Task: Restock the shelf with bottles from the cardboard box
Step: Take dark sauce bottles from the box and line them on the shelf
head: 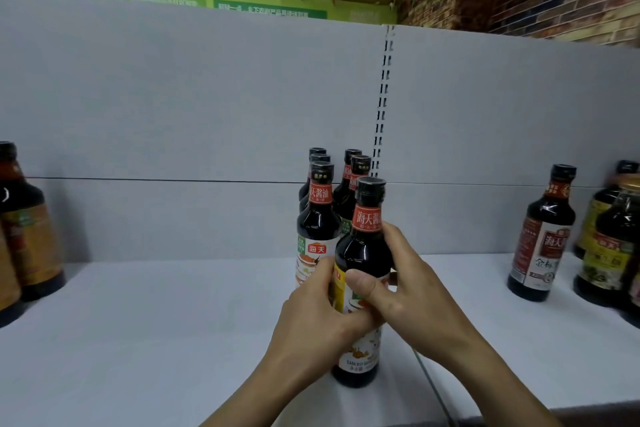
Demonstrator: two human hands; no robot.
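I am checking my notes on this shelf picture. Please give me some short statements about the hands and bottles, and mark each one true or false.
1. Both hands hold the same bottle. True: the left hand and the right hand wrap the front bottle.
2. The front bottle lies on its side. False: it stands upright on the white shelf.
3. More bottles with the same red neck label stand behind it. True: a small group stands in two rows.
4. The front bottle has no cap. False: a black cap is on it.
5. The cardboard box is on the shelf. False: no box is in view.
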